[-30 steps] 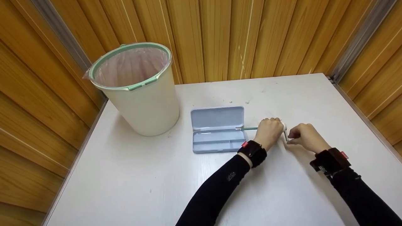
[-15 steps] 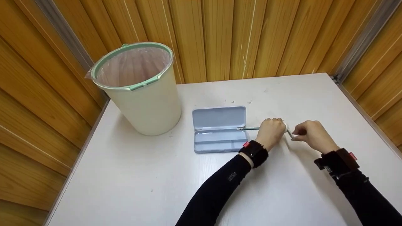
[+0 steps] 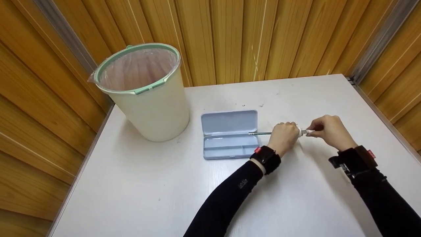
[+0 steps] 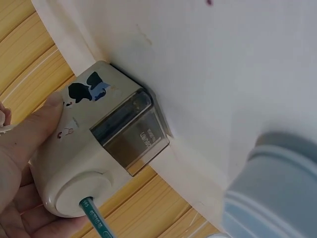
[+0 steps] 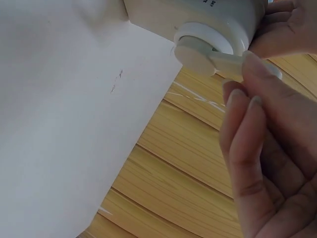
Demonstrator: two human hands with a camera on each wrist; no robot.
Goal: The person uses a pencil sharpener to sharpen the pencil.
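Observation:
My left hand (image 3: 283, 137) grips a cream hand-crank pencil sharpener (image 4: 79, 151) with dark printed patches and a clear shavings drawer. In the left wrist view, a green pencil (image 4: 99, 220) sticks out of its round front hole. Toward the left in the head view, the pencil (image 3: 262, 133) reaches over the right side of an open light-blue pencil case (image 3: 228, 122). My right hand (image 3: 333, 132) is at the sharpener's other end, thumb and fingers pinching the crank handle (image 5: 227, 64). From the head camera, most of the sharpener is hidden behind my left hand.
A cream bin (image 3: 156, 113) with a green rim and a clear liner stands at the back left of the white table (image 3: 131, 191). Wood-patterned panels (image 3: 227, 42) close off the back and sides. Small dark specks lie behind the pencil case.
My right hand has moved up and slightly right, and the crank has swung from pointing down toward the table to pointing right. The left hand stays nearly still on the sharpener.

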